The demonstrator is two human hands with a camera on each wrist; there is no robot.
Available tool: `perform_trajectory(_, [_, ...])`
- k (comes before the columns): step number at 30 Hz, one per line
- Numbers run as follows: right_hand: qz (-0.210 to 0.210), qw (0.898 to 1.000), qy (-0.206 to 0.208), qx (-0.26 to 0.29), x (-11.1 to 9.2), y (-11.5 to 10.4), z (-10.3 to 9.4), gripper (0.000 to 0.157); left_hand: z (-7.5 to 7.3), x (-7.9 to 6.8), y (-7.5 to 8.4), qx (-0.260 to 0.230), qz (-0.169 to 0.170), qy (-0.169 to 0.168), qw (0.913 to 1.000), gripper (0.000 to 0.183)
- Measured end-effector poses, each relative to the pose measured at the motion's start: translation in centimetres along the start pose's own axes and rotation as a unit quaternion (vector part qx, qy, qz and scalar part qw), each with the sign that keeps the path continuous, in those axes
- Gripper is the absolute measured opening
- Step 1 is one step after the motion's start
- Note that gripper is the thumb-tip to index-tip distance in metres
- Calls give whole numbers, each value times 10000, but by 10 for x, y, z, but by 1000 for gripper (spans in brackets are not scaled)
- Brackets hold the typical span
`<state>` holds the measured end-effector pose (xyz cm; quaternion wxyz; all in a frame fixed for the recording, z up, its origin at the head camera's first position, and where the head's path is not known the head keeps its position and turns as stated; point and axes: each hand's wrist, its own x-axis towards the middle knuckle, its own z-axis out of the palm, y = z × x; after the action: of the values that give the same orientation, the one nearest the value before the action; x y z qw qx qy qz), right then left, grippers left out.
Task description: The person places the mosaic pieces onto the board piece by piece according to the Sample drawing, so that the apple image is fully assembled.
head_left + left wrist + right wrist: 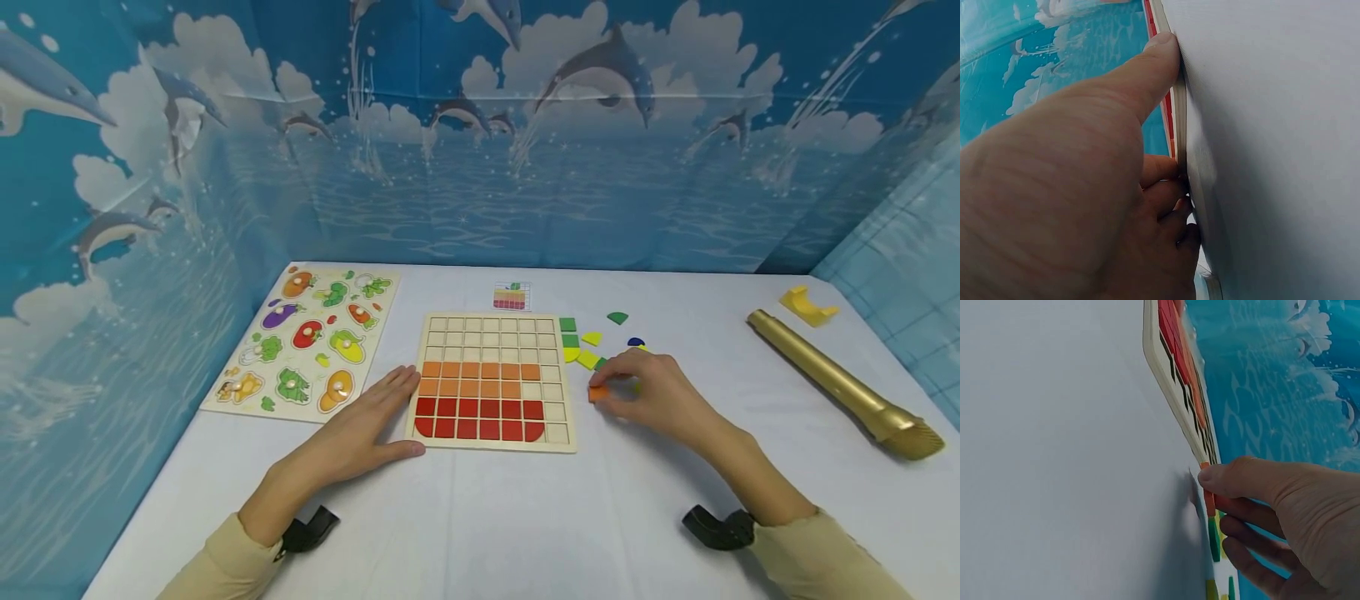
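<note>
Orange tile (597,393) pinched beside the gridded wooden board (498,340).
I see the right hand (651,392) gripping the flat tile near the board's right edge, the left hand (366,427) straight-fingered against the opposite one — my view of some coloured pieces (587,359) is partly blocked.

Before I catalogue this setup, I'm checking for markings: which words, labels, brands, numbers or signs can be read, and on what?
None can be read.
Pattern card: too small to tell whether it bears any text.
Wooden grid board, vegetable puzzle and gold microphone: no lettering visible.
</note>
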<state>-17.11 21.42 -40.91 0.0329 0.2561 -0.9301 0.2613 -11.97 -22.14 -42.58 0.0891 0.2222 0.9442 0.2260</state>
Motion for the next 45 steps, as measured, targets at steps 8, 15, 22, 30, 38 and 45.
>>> perform_trajectory(8, [-202,9991,-152,327,23,-19,15,26,0,0,0,3,4,-1,10000,101])
perform_trajectory(15, [-322,9972,-240,627,39,-34,26,24,0,0,0,22,24,1,10000,101])
perform_trajectory(22, [-577,9951,-188,785,45,-43,35,21,-1,0,0,21,-3,3,10000,101])
perform_trajectory(30, [-917,9919,2,875,44,-44,41,14,-1,1,-1,-3,6,-6,10000,101])
perform_trajectory(38, [-827,9934,-41,797,43,-47,43,13,0,0,-1,-35,36,-2,10000,101])
perform_trajectory(45, [-821,9929,-13,865,40,-45,46,14,0,0,-1,-46,26,-2,10000,101])
